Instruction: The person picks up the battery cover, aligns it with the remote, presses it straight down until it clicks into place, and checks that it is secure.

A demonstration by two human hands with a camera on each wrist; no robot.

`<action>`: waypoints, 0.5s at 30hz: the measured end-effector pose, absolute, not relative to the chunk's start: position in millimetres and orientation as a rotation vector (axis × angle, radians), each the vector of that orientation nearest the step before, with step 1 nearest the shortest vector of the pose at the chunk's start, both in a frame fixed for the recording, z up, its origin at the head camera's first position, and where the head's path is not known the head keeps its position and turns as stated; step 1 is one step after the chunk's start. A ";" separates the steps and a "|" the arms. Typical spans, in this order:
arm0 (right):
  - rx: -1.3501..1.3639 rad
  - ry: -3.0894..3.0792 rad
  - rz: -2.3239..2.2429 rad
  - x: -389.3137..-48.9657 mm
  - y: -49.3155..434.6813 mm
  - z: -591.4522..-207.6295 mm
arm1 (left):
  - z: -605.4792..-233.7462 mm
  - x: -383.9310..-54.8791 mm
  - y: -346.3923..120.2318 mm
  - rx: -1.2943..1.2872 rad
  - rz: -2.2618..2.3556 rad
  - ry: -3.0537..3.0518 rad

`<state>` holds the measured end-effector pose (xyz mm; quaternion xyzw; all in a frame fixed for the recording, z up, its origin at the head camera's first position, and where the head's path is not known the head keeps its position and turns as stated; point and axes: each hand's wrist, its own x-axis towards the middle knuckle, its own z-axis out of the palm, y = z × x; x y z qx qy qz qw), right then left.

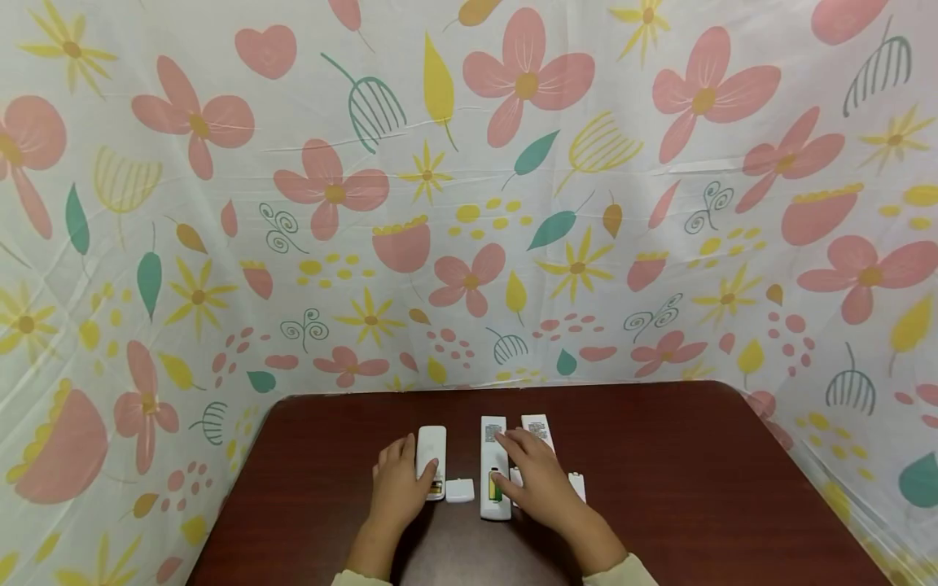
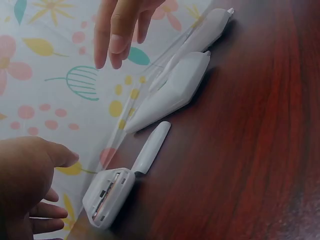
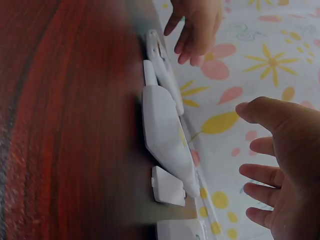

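Three white remote controls lie back up on the table. My left hand (image 1: 398,480) hovers with loose fingers beside the short remote (image 1: 432,446), whose battery slot is uncovered. Its small white battery cover (image 1: 460,491) lies just to the right. Above the middle long remote (image 1: 495,510) is my right hand (image 1: 541,482), fingers spread and holding nothing. A green and yellow battery (image 1: 494,487) shows in that remote's bay. The third remote (image 1: 537,423) is partly hidden behind the right hand. In the right wrist view a loose cover (image 3: 168,187) lies between the two long remotes.
Another white cover (image 1: 577,486) lies right of the third remote. The dark red-brown wooden table (image 1: 696,472) has a floral cloth (image 1: 469,203) hanging around its back and sides. The remotes sit near the middle of the table.
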<state>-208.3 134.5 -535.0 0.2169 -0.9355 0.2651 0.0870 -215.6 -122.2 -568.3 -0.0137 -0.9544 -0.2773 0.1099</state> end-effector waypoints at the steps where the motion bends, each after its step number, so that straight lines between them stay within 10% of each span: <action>1: 0.650 -2.790 0.792 -207.6 133.5 -535.1 | -569.0 -215.3 -122.0 -0.039 -0.811 -2.803; 15: 0.739 -2.724 0.707 -202.1 118.1 -544.2 | -577.4 -211.9 -116.9 0.018 -0.819 -2.765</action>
